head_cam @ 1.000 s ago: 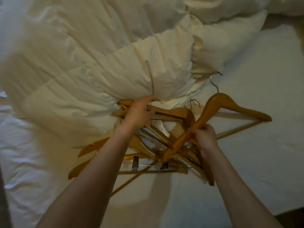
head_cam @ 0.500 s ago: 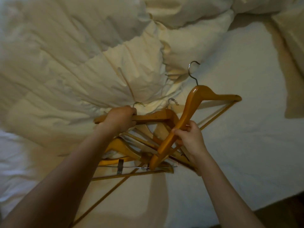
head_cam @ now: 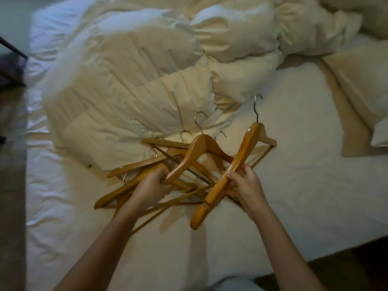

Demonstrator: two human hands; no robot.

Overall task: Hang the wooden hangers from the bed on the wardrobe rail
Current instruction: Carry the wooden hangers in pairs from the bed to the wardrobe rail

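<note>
Several wooden hangers with metal hooks lie in a tangled pile [head_cam: 134,164] on the white bed sheet [head_cam: 304,185]. My right hand [head_cam: 247,185] grips one arm of a thick wooden hanger [head_cam: 241,156], raised and tilted with its hook pointing away from me. My left hand [head_cam: 151,185] holds the lower arm of a second wooden hanger [head_cam: 199,145], lifted above the pile. The two held hangers sit side by side and cross over the pile beneath. The wardrobe rail is not in view.
A crumpled cream duvet [head_cam: 136,76] bunches across the far half of the bed, touching the pile's far side. A pillow [head_cam: 361,85] lies at the right. The bed's near edge [head_cam: 315,259] runs along the lower right, with dark floor beyond.
My left hand has let go of the hanger at the pile's far side and taken a different one, lifting it. The right-hand hanger has tilted more upright. The view has pulled back.
</note>
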